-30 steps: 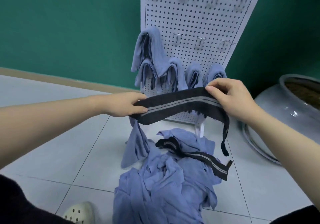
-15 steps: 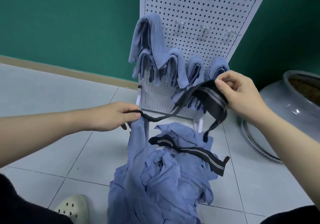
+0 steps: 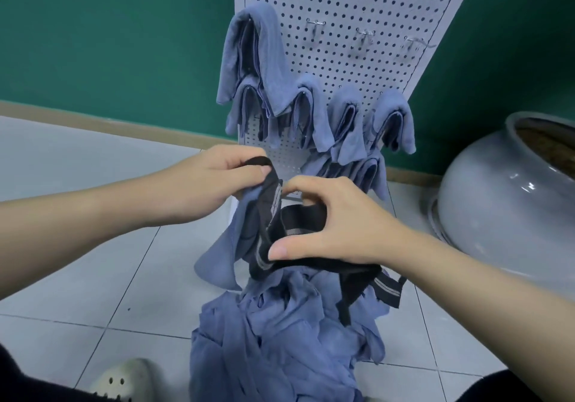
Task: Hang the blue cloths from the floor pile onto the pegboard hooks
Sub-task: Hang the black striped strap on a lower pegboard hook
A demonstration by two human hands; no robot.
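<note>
The left hand (image 3: 205,190) pinches the top of a blue cloth with a black striped band (image 3: 264,215) between thumb and curled fingers (image 3: 249,168); the right hand (image 3: 336,224), thumb and fingers curled round the band's lower fold, holds it just beside; the cloth hangs with its long axis downward, above the crumpled blue floor pile (image 3: 280,339); the white pegboard (image 3: 342,3) stands beyond and above both hands; its 3 bare metal hooks (image 3: 364,34) lie up and to the right, likely nearer the right hand.
</note>
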